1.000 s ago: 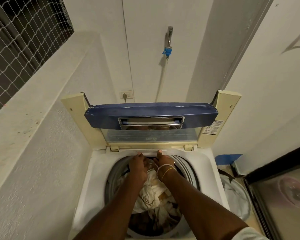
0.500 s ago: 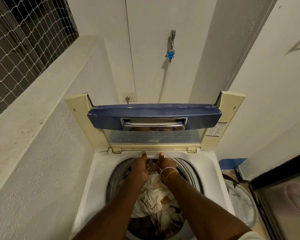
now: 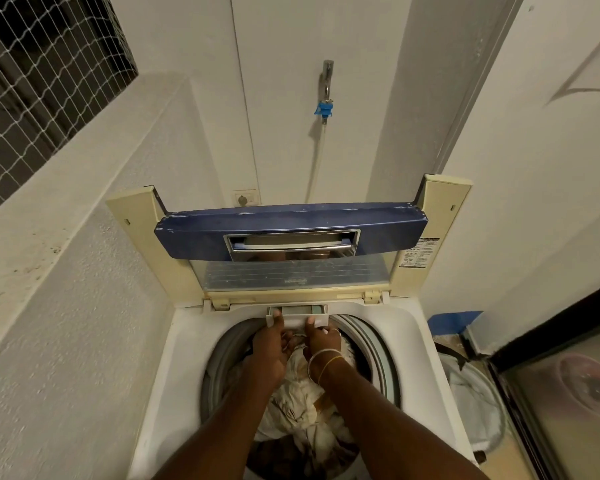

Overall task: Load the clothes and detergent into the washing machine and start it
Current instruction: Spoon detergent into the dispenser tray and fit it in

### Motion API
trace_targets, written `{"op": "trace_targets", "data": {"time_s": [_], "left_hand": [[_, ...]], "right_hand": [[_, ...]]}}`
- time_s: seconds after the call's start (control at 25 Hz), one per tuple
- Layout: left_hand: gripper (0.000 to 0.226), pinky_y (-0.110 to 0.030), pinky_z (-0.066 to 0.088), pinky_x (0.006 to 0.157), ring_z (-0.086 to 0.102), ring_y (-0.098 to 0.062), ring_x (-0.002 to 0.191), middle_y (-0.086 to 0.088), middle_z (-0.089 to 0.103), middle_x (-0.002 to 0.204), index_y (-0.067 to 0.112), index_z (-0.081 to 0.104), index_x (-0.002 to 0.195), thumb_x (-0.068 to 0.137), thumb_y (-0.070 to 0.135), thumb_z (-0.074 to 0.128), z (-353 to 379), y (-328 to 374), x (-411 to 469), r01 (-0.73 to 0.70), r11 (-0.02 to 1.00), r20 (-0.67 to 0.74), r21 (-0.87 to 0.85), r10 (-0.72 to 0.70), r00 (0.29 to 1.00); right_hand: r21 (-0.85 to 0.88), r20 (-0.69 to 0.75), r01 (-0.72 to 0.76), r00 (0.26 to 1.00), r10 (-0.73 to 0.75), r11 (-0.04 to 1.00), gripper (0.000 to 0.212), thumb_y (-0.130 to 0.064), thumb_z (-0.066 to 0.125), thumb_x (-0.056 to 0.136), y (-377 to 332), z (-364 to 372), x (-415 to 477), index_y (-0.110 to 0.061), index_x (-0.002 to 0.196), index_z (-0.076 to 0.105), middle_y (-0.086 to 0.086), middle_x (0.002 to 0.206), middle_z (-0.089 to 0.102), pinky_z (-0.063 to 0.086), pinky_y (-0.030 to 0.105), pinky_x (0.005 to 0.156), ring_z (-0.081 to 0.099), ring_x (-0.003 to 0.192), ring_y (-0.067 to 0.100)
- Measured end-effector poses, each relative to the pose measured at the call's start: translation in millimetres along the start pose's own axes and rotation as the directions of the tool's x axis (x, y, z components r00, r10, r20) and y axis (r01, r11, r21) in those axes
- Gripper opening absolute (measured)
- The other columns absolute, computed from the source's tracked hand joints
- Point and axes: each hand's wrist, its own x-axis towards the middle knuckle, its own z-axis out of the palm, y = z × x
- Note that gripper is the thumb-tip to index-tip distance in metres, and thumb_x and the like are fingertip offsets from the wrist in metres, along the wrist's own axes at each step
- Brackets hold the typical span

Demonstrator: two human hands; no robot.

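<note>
A white top-loading washing machine [image 3: 181,344] stands below me with its blue lid [image 3: 291,225] folded up at the back. White and brown clothes [image 3: 302,407] fill the drum. At the drum's back rim a small white detergent drawer [image 3: 297,315] sticks out a little. My left hand [image 3: 269,344] and my right hand [image 3: 323,339] both grip the drawer's front, thumbs on top. Two thin bands circle my right wrist.
A rough white wall with a ledge and netted window runs along the left. A tap [image 3: 326,86] with a hose and a wall socket [image 3: 245,199] sit behind the machine. A laundry bag [image 3: 471,400] lies at the right by a glass door [image 3: 568,393].
The detergent drawer has slid out from the back rim under both hands. The view has tilted slightly down and closer.
</note>
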Motion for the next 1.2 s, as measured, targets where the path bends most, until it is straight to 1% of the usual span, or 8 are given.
{"op": "trace_targets", "data": {"time_s": [0.16,0.36,0.48,0.68,0.8,0.88,1.0,1.2], "left_hand": [[0.053,-0.034,0.059,0.067,0.070,-0.025,0.089,-0.017,0.069,0.109,0.006,0.057,0.129,0.094,0.046,0.063,-9.0,-8.3,-10.1,-0.080,0.997,-0.015,0.021,0.080,0.997],[0.045,-0.038,0.059,0.074,0.073,-0.030,0.096,-0.015,0.073,0.109,0.014,0.060,0.127,0.095,0.046,0.061,-14.6,-9.2,-25.0,-0.134,0.985,-0.025,0.107,0.137,0.990],[0.034,-0.032,0.056,0.064,0.073,-0.026,0.088,-0.011,0.074,0.101,0.016,0.065,0.114,0.095,0.044,0.063,-13.8,-6.7,-33.4,-0.158,0.975,-0.056,0.153,0.169,0.984],[0.030,-0.035,0.051,0.064,0.062,-0.021,0.068,-0.012,0.067,0.083,0.017,0.064,0.093,0.091,0.046,0.067,-7.9,2.3,-45.1,-0.137,0.969,-0.110,0.206,0.162,0.981],[0.039,-0.036,0.054,0.067,0.065,-0.024,0.074,-0.015,0.070,0.092,0.018,0.062,0.093,0.081,0.054,0.074,-8.6,4.9,-48.6,-0.067,0.983,-0.147,0.173,0.093,0.985],[0.043,-0.038,0.057,0.073,0.068,-0.024,0.080,-0.015,0.070,0.097,0.018,0.062,0.097,0.078,0.053,0.077,-10.4,4.3,-53.5,-0.035,0.990,-0.164,0.139,0.058,0.985],[0.035,-0.042,0.059,0.079,0.069,-0.027,0.093,-0.012,0.068,0.101,0.020,0.059,0.101,0.083,0.046,0.075,-13.4,2.2,-69.8,-0.045,0.996,-0.161,0.073,0.056,0.985],[0.041,-0.050,0.057,0.091,0.066,-0.032,0.105,-0.014,0.066,0.114,0.016,0.056,0.124,0.090,0.036,0.068,-19.1,2.4,-101.3,-0.074,0.996,-0.138,0.055,0.081,0.987]], "right_hand": [[-0.020,0.067,0.085,0.994,-0.083,0.996,0.018,-0.022,0.065,0.093,5.8,-13.0,-14.0,-0.015,0.106,0.056,0.009,0.084,0.060,0.046,0.030,0.056,0.054,0.066,0.016],[-0.068,0.123,0.132,0.985,-0.123,0.989,0.049,-0.037,0.071,0.087,12.7,-23.8,-27.4,-0.018,0.128,0.053,0.007,0.084,0.061,0.042,0.026,0.046,0.051,0.060,0.014],[-0.062,0.107,0.156,0.983,-0.149,0.986,0.053,-0.053,0.073,0.079,8.4,-25.3,-34.4,-0.015,0.115,0.064,0.005,0.078,0.061,0.042,0.027,0.048,0.051,0.057,0.014],[-0.022,0.043,0.148,0.988,-0.147,0.989,0.035,-0.043,0.079,0.079,-6.5,-26.1,-45.3,-0.012,0.093,0.071,0.000,0.072,0.062,0.043,0.025,0.054,0.053,0.058,0.012],[-0.043,0.019,0.110,0.994,-0.109,0.993,0.037,-0.044,0.083,0.074,-10.8,-27.0,-48.7,-0.010,0.081,0.069,-0.001,0.063,0.058,0.040,0.025,0.051,0.050,0.053,0.012],[-0.080,0.032,0.093,0.995,-0.091,0.992,0.044,-0.048,0.082,0.073,-11.9,-28.4,-52.2,-0.009,0.086,0.070,0.000,0.065,0.059,0.040,0.025,0.049,0.050,0.053,0.013],[-0.116,0.076,0.103,0.993,-0.095,0.988,0.047,-0.053,0.078,0.074,-12.6,-31.8,-64.1,-0.013,0.097,0.069,0.008,0.080,0.067,0.042,0.024,0.045,0.057,0.061,0.018],[-0.166,0.159,0.200,0.972,-0.174,0.966,0.045,-0.050,0.076,0.078,-13.3,-43.5,-91.4,-0.019,0.108,0.066,0.013,0.097,0.071,0.050,0.025,0.052,0.065,0.072,0.021]]}}
